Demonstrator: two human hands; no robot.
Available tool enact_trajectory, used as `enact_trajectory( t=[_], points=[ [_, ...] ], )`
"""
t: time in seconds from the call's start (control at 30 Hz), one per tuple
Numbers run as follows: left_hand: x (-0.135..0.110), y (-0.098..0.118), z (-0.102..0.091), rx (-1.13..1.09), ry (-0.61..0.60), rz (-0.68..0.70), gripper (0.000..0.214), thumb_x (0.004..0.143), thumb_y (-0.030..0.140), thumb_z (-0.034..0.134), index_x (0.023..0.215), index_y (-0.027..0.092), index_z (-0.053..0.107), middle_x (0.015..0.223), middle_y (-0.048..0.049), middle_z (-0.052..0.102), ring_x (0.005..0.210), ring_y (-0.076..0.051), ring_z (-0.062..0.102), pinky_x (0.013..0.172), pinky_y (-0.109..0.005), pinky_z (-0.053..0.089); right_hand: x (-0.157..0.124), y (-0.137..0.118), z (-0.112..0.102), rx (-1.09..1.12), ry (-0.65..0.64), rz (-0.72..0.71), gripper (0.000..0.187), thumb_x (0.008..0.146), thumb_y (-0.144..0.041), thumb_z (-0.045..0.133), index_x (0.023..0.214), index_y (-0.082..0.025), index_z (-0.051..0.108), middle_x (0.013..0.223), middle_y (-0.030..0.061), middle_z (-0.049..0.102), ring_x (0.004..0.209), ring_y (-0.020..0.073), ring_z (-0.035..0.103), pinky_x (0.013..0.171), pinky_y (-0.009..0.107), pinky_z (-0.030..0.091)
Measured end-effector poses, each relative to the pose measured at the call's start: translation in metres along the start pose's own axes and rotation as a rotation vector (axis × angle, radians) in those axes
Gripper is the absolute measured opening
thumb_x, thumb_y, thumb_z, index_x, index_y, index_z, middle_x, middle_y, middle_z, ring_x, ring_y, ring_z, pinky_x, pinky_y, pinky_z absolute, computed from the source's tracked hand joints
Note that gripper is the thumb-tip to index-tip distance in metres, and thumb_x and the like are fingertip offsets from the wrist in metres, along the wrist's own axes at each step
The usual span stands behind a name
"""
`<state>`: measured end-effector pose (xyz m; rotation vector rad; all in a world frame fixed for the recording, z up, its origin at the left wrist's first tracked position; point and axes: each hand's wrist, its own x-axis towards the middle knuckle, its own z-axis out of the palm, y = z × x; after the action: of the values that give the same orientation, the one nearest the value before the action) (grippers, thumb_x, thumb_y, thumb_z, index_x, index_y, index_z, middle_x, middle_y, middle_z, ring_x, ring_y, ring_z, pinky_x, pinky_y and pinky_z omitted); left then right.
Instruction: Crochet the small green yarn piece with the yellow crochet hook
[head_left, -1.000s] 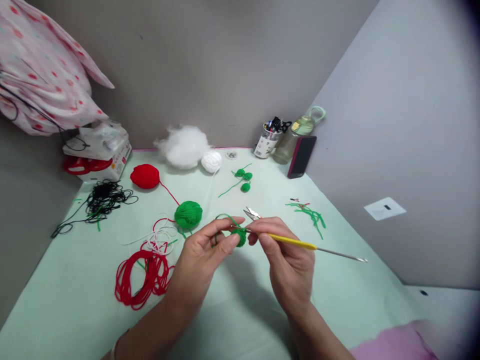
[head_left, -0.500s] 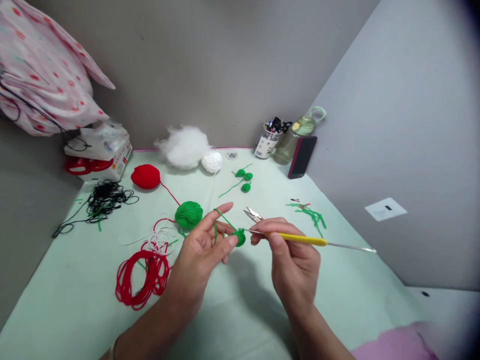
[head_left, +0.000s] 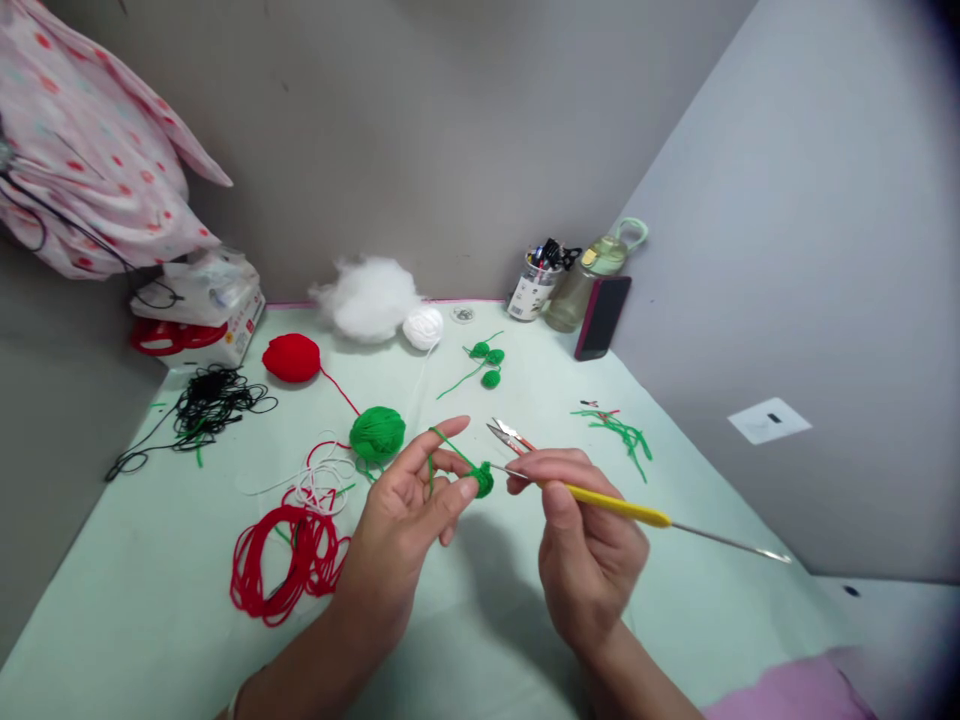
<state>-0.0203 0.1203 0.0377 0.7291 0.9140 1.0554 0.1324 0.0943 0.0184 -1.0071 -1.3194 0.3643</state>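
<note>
Grey walls (head_left: 465, 120), pale-green table (head_left: 150, 600)

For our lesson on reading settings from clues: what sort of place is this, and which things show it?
Probably a crochet craft corner: a green yarn ball and white stuffing lie on the table, and the right hand holds a crochet hook.

Left hand (head_left: 405, 512) and right hand (head_left: 589, 548) pinch close together.

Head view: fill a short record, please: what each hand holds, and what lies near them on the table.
left hand: pinches green crochet piece, green strand over forefinger
right hand: grips crochet hook by yellow handle, tip at the piece
behind hands: scissors, green yarn ball
left of hands: red yarn coil
surface: pale green table
</note>
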Motion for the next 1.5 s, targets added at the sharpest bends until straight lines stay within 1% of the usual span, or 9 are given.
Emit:
enact_trajectory(
  t=[0.13,0.2,0.4,0.53,0.63,0.83,1.13,1.37,1.5],
  points=[
    [0.0009,-0.0013,0.0008,0.018,-0.022,-0.002,0.033,0.083,0.032,0.088,0.114,0.026,0.082,0.089,0.0013,0.063,0.055,-0.006,0.039,0.052,-0.024,0.033,-0.0003,-0.0028,0.0002,-0.068,-0.03,-0.077,0.026,0.103,-0.01,0.056,0.11,-0.024,0.077,0.093,0.0053,0.077,0.083,0.0217,0.07,0.08,0.042,0.059],
    [0.001,-0.0023,0.0008,0.017,-0.045,-0.002,0.029,0.082,0.034,0.088,0.109,0.025,0.084,0.088,0.0008,0.063,0.055,-0.005,0.039,0.052,-0.024,0.032,0.0002,-0.0037,-0.0004,-0.04,-0.068,-0.071,0.026,0.103,-0.01,0.057,0.111,-0.024,0.077,0.093,0.0051,0.077,0.084,0.0212,0.07,0.078,0.039,0.058],
    [0.0003,-0.0027,0.0009,0.001,0.001,-0.007,0.04,0.082,0.033,0.088,0.122,0.027,0.08,0.091,0.0003,0.063,0.057,-0.006,0.042,0.053,-0.023,0.035,0.0,0.0001,-0.0013,0.124,-0.037,0.102,0.024,0.106,-0.018,0.054,0.104,-0.025,0.077,0.088,0.0031,0.074,0.079,0.0202,0.066,0.08,0.041,0.054],
    [0.0019,-0.0045,-0.0013,0.006,-0.014,0.0,0.038,0.083,0.032,0.088,0.121,0.029,0.08,0.092,0.0015,0.061,0.057,-0.005,0.042,0.053,-0.021,0.035,-0.0015,0.0011,0.0,0.071,0.017,0.083,0.023,0.106,-0.018,0.055,0.105,-0.026,0.076,0.089,0.0027,0.075,0.08,0.0201,0.066,0.089,0.045,0.053],
    [0.0029,-0.0063,-0.0031,-0.002,-0.061,0.007,0.034,0.084,0.032,0.088,0.117,0.03,0.081,0.09,0.0029,0.06,0.055,-0.004,0.039,0.05,-0.02,0.033,-0.0013,-0.0007,0.0014,0.023,0.009,0.048,0.024,0.105,-0.016,0.054,0.104,-0.025,0.076,0.088,0.002,0.075,0.079,0.0191,0.067,0.095,0.047,0.054],
    [0.0015,-0.0055,-0.0026,-0.029,-0.089,-0.005,0.038,0.084,0.031,0.089,0.121,0.027,0.079,0.088,0.003,0.059,0.054,-0.004,0.039,0.047,-0.019,0.031,0.0012,-0.004,0.0043,0.017,-0.01,0.01,0.024,0.104,-0.014,0.055,0.104,-0.024,0.076,0.088,0.0038,0.076,0.076,0.0196,0.069,0.076,0.039,0.058],
    [0.0036,-0.0057,-0.0014,0.001,-0.001,0.043,0.035,0.086,0.032,0.087,0.119,0.026,0.079,0.093,0.0017,0.061,0.057,-0.005,0.045,0.055,-0.022,0.037,-0.0034,0.0,0.0011,0.119,-0.016,0.049,0.025,0.106,-0.017,0.053,0.107,-0.025,0.076,0.09,0.0047,0.075,0.079,0.0204,0.066,0.078,0.041,0.055],
    [0.0016,-0.005,-0.0024,0.026,-0.004,0.038,0.031,0.086,0.033,0.087,0.116,0.027,0.081,0.093,0.0015,0.061,0.057,-0.005,0.045,0.056,-0.022,0.037,-0.0038,0.0009,0.0011,0.078,0.006,0.066,0.024,0.106,-0.016,0.053,0.105,-0.025,0.076,0.089,0.0025,0.075,0.079,0.0192,0.066,0.096,0.048,0.051],
    [0.0022,-0.0048,-0.001,0.024,-0.046,0.029,0.029,0.086,0.035,0.087,0.113,0.026,0.082,0.091,0.0019,0.06,0.056,-0.004,0.044,0.055,-0.022,0.036,-0.0014,-0.0004,0.0027,0.008,0.044,0.029,0.024,0.105,-0.015,0.055,0.104,-0.025,0.076,0.089,0.0011,0.076,0.078,0.0177,0.067,0.098,0.046,0.051]
  ],
)
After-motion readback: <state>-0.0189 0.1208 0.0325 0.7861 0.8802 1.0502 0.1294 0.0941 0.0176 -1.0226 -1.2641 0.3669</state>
